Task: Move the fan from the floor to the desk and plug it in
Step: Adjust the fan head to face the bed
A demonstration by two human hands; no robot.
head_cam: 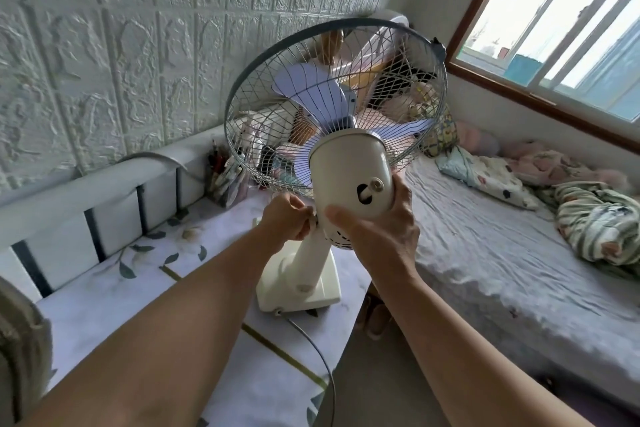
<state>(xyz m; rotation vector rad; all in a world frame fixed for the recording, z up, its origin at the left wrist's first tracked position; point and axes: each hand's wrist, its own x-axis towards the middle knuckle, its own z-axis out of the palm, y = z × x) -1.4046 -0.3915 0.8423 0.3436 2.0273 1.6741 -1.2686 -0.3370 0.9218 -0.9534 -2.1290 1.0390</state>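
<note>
A cream desk fan (349, 166) with a wire cage and pale blue blades stands on the desk (138, 288), its square base near the desk's right edge and its head tilted upward. My right hand (384, 229) cups the back of the motor housing. At the neck joint just under the housing, my left hand (287, 218) pinches a small knob. The fan's grey cord (318, 354) runs from the base toward me along the desk and off the bottom of the frame. Its plug is not in view.
The desk has a floral cover and a low white rail (104, 191) against the textured wall. A pen holder (225, 177) stands behind the fan. A bed (502, 253) with crumpled bedding lies to the right, under a window (554, 28).
</note>
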